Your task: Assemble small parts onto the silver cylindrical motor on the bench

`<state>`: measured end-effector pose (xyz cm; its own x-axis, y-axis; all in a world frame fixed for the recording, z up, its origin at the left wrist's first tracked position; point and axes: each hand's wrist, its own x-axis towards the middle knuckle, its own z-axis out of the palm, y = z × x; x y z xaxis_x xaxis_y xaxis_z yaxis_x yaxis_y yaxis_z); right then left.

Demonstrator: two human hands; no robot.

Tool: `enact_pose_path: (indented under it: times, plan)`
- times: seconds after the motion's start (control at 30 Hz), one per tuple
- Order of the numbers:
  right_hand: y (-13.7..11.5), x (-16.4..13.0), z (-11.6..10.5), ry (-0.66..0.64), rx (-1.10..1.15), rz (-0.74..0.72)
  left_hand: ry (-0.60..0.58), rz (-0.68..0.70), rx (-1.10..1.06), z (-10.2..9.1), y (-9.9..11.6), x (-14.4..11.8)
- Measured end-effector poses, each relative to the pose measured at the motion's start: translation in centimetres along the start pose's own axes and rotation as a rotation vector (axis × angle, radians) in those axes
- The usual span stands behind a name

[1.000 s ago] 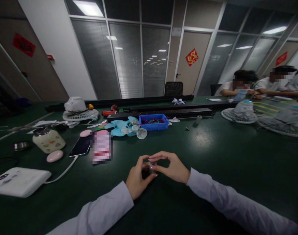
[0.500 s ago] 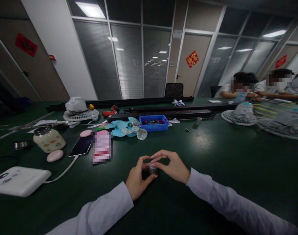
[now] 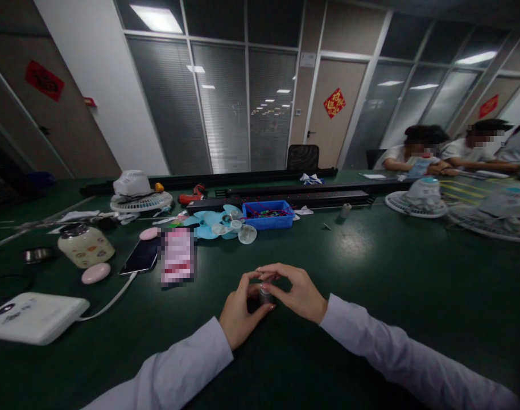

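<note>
Barely shifted since earlier: left hand (image 3: pixel 239 312) and right hand (image 3: pixel 297 292) both pinch a small shiny cylinder (image 3: pixel 265 294), possibly metal, just above the near green surface (image 3: pixel 371 273). Looks light, rigid, slippery; best gripped round its sides.

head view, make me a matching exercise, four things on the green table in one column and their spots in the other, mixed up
Things:
1. small silvery part
2. blue bin
3. white box
4. cream jar

Places:
A. near left edge, cable plugged in
B. between the left hand and right hand
C. far middle, beside light blue fan blades
D. left side, behind a pink oval case

Pairs: 1-B, 2-C, 3-A, 4-D
</note>
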<state>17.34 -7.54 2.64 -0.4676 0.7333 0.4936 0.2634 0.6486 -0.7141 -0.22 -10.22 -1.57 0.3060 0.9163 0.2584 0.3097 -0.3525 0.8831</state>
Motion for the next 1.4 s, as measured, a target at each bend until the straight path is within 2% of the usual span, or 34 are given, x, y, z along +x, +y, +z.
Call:
enact_pose_path:
  times: [0.13, 0.3, 0.43, 0.63, 0.77, 1.07, 1.23, 1.4]
  plan:
    - [0.2, -0.1, 0.1, 0.018, -0.033, -0.02, 0.008, -0.006, 0.006, 0.0, -0.1, -0.1]
    - [0.3, 0.0, 0.5, 0.134, -0.019, 0.033, 0.012, -0.018, 0.014, 0.0, 0.1, -0.1]
    - [1.2, -0.3, -0.7, 0.201, 0.02, 0.112, 0.011, -0.032, 0.022, -0.1, 0.2, -0.1]
    - [3.3, -4.1, -4.3, -0.014, 0.057, 0.225, 0.02, -0.058, 0.036, -0.1, 0.0, -0.2]
    - [3.7, -6.2, -5.7, -0.138, 0.021, 0.242, 0.03, -0.075, 0.048, -0.1, 0.0, -0.2]
    - [3.9, -6.2, -7.0, -0.265, 0.015, 0.24, 0.045, -0.074, 0.059, -0.1, -0.2, -0.1]
    - [3.7, -5.7, -6.4, -0.17, 0.032, 0.263, 0.051, -0.071, 0.038, -0.1, -0.2, -0.1]
    - [1.6, -2.8, -3.8, 0.012, 0.104, 0.241, 0.046, -0.068, 0.013, -0.1, 0.0, 0.1]
